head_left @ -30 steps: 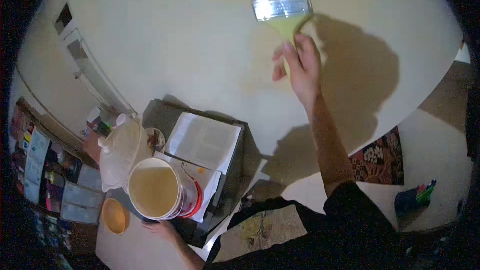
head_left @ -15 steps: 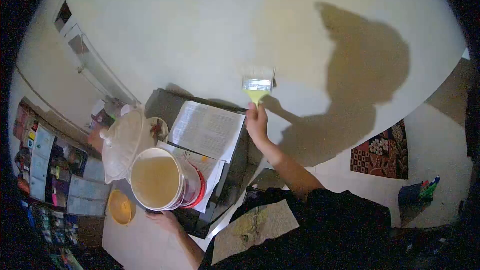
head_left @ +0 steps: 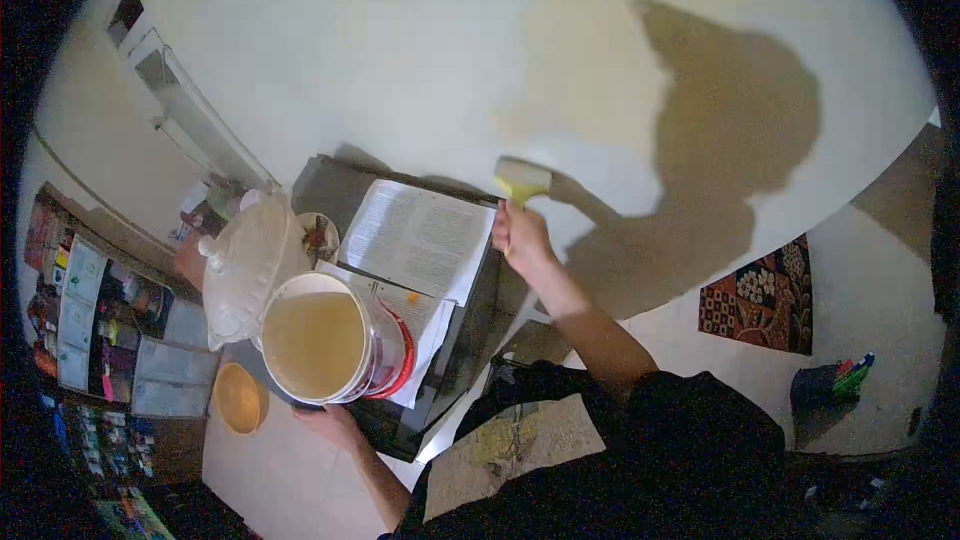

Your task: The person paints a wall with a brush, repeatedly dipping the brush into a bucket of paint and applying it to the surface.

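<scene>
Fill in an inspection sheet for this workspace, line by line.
Surface: wall unevenly toned, with a yellowish patch and a large dark shadow.
Job's things: wide brush, contact with the wall unclear; bucket with pale liquid inside.
Clutter: printed papers on the dark table; white knobbed item beside the bucket; orange bowl nearby.
Hands: right hand grips the brush handle; left hand is near the bucket's lower side, grip unclear.
Cables: nothing seen.
Surroundings: patterned mat and dark container with green items on the right; door and shelving on the left.
</scene>
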Available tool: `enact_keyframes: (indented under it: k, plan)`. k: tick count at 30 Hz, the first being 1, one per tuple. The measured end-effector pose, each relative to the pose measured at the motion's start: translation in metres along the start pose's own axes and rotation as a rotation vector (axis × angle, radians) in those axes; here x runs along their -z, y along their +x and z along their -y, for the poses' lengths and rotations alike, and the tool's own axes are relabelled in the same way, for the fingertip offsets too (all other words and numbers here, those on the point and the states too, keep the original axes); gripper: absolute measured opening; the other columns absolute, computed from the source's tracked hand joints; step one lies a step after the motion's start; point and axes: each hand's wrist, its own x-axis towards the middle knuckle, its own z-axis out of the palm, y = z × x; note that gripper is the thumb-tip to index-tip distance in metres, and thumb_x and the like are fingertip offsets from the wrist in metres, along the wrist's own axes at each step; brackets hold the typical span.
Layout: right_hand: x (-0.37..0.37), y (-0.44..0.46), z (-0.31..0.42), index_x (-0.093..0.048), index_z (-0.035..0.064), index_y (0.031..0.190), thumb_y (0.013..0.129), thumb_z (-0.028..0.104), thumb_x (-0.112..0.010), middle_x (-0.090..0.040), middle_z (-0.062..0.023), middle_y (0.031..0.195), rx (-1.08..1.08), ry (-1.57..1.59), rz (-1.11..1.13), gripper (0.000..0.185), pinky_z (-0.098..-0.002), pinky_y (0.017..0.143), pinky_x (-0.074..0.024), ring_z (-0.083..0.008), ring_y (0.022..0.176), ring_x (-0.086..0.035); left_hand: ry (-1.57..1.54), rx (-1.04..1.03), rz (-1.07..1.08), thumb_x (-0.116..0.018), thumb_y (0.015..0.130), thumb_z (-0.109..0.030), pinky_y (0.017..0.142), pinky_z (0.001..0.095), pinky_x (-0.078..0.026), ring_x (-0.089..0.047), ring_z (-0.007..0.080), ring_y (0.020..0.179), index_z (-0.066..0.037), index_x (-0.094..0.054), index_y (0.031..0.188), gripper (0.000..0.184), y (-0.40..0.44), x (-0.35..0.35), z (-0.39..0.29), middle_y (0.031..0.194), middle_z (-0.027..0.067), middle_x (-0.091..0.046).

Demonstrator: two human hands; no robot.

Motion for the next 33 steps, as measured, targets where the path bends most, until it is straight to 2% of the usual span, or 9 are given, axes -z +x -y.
enact_keyframes:
  k: [7,9,15,17,20,22,24,30,33]
  plan:
    - [-0.089,-0.053,0.067,-0.047,0.0082,0.09,0.095,0.021,-0.046,-0.044,0.0011,0.071,0.27,-0.029,0.18,0.013,-0.0207,0.04,-0.0276,-0.0063,0.05,-0.038,0.049,-0.158,-0.099,-0.043,0.088,-0.055,0.101,0.0469,-0.034,-0.036,0.041,0.124,0.005,-0.022,0.137,0.081,-0.006,0.009,-0.011,0.138,0.0269,-0.032]
    - [-0.101,-0.063,0.073,-0.046,0.008,0.091,0.095,0.021,-0.046,-0.044,0.001,0.071,0.275,-0.027,0.206,0.014,-0.0204,0.039,-0.0276,-0.0061,0.05,-0.038,-0.186,0.083,0.081,-0.046,0.088,-0.051,0.1,0.0466,-0.035,-0.037,0.0412,0.124,0.003,-0.022,0.138,0.078,-0.008,0.047,-0.06,0.138,0.0245,-0.033]
    - [-0.124,-0.079,0.072,-0.042,0.0092,0.096,0.097,0.025,-0.043,-0.042,0.0003,0.071,0.525,-0.209,0.293,0.016,-0.0212,0.034,-0.0279,-0.0049,0.044,-0.037,-0.099,0.062,-0.046,-0.046,0.089,-0.046,0.1,0.046,-0.035,-0.038,0.0388,0.123,0.003,-0.028,0.135,0.07,-0.006,0.022,-0.04,0.134,0.0244,-0.038]
    - [-0.128,-0.065,0.069,-0.041,0.0098,0.096,0.097,0.025,-0.044,-0.042,0.0008,0.07,0.628,-0.262,0.27,0.015,-0.021,0.034,-0.0284,-0.0049,0.044,-0.037,0.014,-0.036,-0.113,-0.046,0.089,-0.045,0.1,0.0463,-0.035,-0.039,0.0386,0.123,0.004,-0.03,0.134,0.068,-0.006,0.018,-0.032,0.133,0.0252,-0.039]
    - [-0.115,0.01,0.046,-0.039,0.0103,0.095,0.097,0.025,-0.044,-0.04,0.0021,0.066,0.835,-0.332,0.213,0.015,-0.0207,0.035,-0.0294,-0.0047,0.045,-0.037,-0.205,0.172,0.099,-0.049,0.088,-0.043,0.1,0.047,-0.034,-0.041,0.0396,0.121,0.006,-0.031,0.132,0.067,-0.005,0.047,-0.064,0.131,0.0264,-0.041]
    - [-0.091,0.055,0.022,-0.041,0.009,0.097,0.096,0.023,-0.044,-0.043,0.0018,0.068,0.933,-0.478,0.076,0.015,-0.0208,0.039,-0.0328,-0.0048,0.048,-0.039,-0.33,-0.111,-0.023,-0.052,0.087,-0.041,0.097,0.0479,-0.036,-0.043,0.0406,0.118,0.006,-0.032,0.131,0.067,-0.001,0.027,-0.04,0.129,0.0262,-0.043]
    - [-0.073,0.086,0.001,-0.044,0.0079,0.099,0.096,0.022,-0.045,-0.045,0.0016,0.07,1.087,-0.622,-0.095,0.015,-0.0209,0.043,-0.0362,-0.0051,0.052,-0.041,-0.336,-0.122,-0.039,-0.053,0.086,-0.042,0.095,0.0484,-0.037,-0.043,0.0414,0.117,0.005,-0.032,0.131,0.068,-0.001,0.034,-0.05,0.128,0.0257,-0.043]
    - [-0.035,0.078,-0.043,-0.048,0.0035,0.1,0.095,0.024,-0.047,-0.048,-0.0017,0.072,0.844,-0.603,-0.152,0.021,-0.0261,0.05,-0.0398,-0.0091,0.06,-0.045,-0.219,0.006,0.03,-0.05,0.085,-0.054,0.093,0.0493,-0.039,-0.044,0.0422,0.115,0.001,-0.031,0.133,0.075,-0.004,0.032,-0.043,0.128,0.024,-0.043]
    - [-0.028,0.078,-0.056,-0.047,0.0051,0.092,0.096,0.025,-0.046,-0.047,-0.0003,0.067,0.896,-0.579,-0.171,0.021,-0.0255,0.05,-0.0387,-0.0095,0.056,-0.045,-0.303,-0.281,-0.179,-0.048,0.085,-0.055,0.091,0.049,-0.04,-0.045,0.0401,0.115,-0.002,-0.031,0.134,0.075,-0.006,0.028,-0.045,0.129,0.022,-0.043]
